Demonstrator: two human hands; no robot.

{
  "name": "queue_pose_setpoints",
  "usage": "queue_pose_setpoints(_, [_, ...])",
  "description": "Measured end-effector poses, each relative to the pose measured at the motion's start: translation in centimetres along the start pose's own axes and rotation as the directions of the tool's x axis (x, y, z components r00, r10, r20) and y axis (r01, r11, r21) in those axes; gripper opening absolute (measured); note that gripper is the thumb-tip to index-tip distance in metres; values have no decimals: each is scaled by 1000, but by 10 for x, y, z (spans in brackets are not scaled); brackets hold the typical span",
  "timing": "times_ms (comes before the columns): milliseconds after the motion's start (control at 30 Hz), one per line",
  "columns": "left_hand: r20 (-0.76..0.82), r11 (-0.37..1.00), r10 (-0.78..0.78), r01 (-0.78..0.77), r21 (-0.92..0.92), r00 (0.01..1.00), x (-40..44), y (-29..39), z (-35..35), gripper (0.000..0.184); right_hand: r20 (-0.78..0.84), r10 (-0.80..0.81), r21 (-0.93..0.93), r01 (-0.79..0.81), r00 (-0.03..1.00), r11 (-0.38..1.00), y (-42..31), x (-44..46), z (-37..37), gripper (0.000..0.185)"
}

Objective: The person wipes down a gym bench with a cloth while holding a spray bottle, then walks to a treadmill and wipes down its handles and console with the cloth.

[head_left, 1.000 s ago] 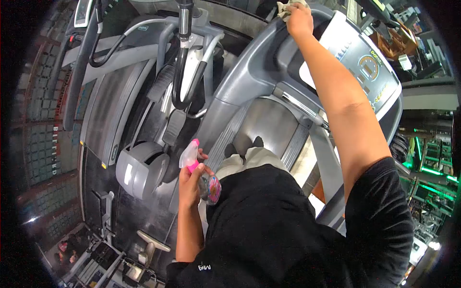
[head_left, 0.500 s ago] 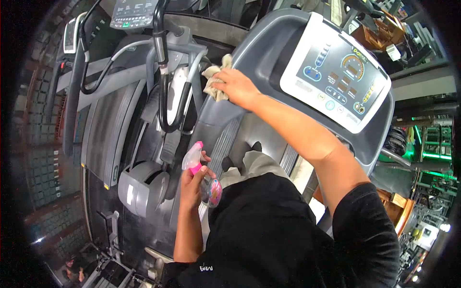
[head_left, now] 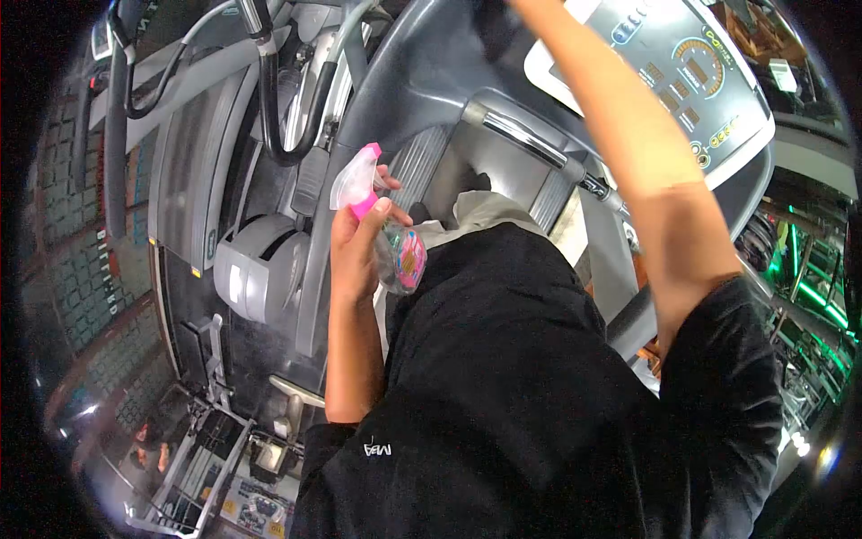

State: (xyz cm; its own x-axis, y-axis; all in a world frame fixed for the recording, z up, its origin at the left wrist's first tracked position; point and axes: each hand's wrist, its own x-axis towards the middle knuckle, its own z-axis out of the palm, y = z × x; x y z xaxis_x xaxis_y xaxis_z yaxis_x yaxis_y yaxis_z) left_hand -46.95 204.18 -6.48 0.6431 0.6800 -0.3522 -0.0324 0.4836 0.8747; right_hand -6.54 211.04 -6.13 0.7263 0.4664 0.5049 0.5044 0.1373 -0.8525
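My left hand (head_left: 356, 244) is wrapped around the neck of a clear spray bottle (head_left: 400, 259) with a pink collar and nozzle tip. The bottle is tilted, its colourful label low and close to my shirt. My right forearm (head_left: 628, 126) reaches up across the treadmill (head_left: 382, 99), past the left side of its display console (head_left: 660, 67). Beyond the top edge of the view lies my right hand, so neither its fingers nor the cloth can be seen.
A metal handlebar (head_left: 521, 139) crosses the treadmill below the console. To the left stands an elliptical machine (head_left: 256, 278) with curved black handles. Farther off, a person (head_left: 148, 449) shows at the lower left, near a metal frame (head_left: 215, 449). Green-lit racks (head_left: 817, 296) are at the right.
My right hand has moved up out of view with the beige cloth it was pressing on the treadmill's left side. The view has shifted, and the spray bottle appears higher.
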Motion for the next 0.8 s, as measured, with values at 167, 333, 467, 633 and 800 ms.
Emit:
queue_pose_setpoints(167, [38,999,-8,7,45,999,-1,11,-1,50,603,-232,-377,529,763,760,14,-112,49,47])
queue_pose_setpoints(333, [63,997,21,-26,67,998,-9,22,-21,49,484,-95,-281,258,870,924,7,-201,13,50])
queue_pose_setpoints(467, [69,999,-6,3,41,998,-19,17,-49,48,383,206,-624,88,900,776,-9,-244,-78,48])
queue_pose_setpoints(633, [93,998,-58,57,17,994,-35,16,-76,46,131,337,-860,-62,932,506,-14,-289,-172,48])
queue_pose_setpoints(800, [136,995,-97,93,36,986,-50,17,-86,45,13,216,-898,-84,976,433,-31,-303,-118,48])
